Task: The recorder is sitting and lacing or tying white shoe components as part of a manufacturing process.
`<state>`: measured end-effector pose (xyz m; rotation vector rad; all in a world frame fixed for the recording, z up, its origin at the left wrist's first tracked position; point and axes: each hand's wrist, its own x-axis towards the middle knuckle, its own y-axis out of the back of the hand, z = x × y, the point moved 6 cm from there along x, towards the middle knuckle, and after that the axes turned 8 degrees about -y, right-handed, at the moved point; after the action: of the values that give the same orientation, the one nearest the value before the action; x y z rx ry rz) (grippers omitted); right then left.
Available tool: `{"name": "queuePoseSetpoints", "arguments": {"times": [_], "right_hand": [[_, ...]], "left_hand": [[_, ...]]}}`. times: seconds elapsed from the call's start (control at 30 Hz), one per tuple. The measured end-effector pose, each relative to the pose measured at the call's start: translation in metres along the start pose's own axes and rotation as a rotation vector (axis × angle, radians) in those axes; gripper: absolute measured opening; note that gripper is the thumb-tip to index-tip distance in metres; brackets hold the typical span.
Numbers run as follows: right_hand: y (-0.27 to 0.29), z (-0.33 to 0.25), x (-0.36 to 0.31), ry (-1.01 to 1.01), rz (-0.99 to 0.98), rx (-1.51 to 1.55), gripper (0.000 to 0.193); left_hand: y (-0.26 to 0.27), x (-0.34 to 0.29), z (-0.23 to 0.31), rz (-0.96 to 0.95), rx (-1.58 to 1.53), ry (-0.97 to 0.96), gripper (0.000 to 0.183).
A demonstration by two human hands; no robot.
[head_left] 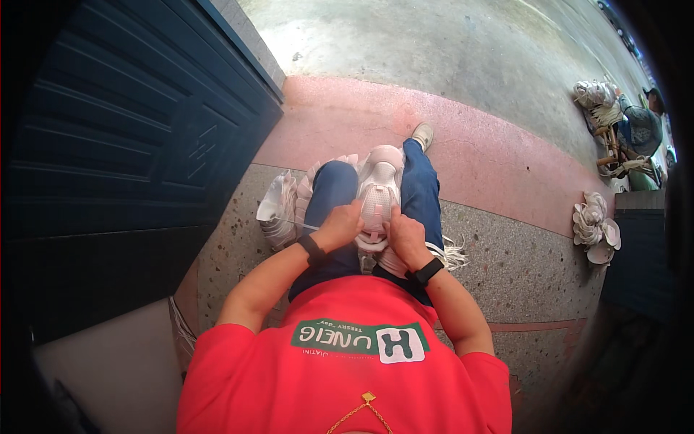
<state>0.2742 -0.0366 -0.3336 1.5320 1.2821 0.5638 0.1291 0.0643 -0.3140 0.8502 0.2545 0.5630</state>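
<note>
A pale pink and white sneaker [377, 206] lies between my thighs, its toe pointing away from me and its tongue facing up. My left hand [341, 226] is closed on the left edge of its opening, fingers bent. On the opposite edge, my right hand [406, 237] is closed too, with the fingertips partly hidden against the shoe. A bunch of white laces [451, 253] hangs beside my right thigh. To the left of my left leg sits a stack of white shoe uppers [277, 211].
A dark blue panelled door [137, 123] stands close on the left. More white shoe parts [596, 226] are heaped at the right. Farther off on that side, another person [642, 130] sits near a pile of pale shoe pieces [597, 95]. Speckled floor [506, 260] surrounds me.
</note>
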Motion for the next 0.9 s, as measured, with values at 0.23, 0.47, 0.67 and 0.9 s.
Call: {"name": "queuePoseSetpoints", "arguments": {"times": [0.23,0.47,0.67,0.9], "right_hand": [[0.033,0.033,-0.006,0.062,0.102,0.308,0.027],[0.073,0.100,-0.050,0.076,0.109,0.310,0.016],[0.061,0.068,-0.058,0.145,0.180,0.047,0.009],[0.105,0.028,-0.053,0.328,0.289,0.108,0.017]], "left_hand": [[0.017,-0.013,0.026,-0.083,0.017,-0.035,0.026],[0.019,0.010,0.047,-0.188,-0.005,-0.218,0.017],[-0.044,0.041,0.092,-0.287,-0.074,-0.324,0.018],[-0.045,0.048,0.088,-0.413,-0.200,-0.358,0.022]]}}
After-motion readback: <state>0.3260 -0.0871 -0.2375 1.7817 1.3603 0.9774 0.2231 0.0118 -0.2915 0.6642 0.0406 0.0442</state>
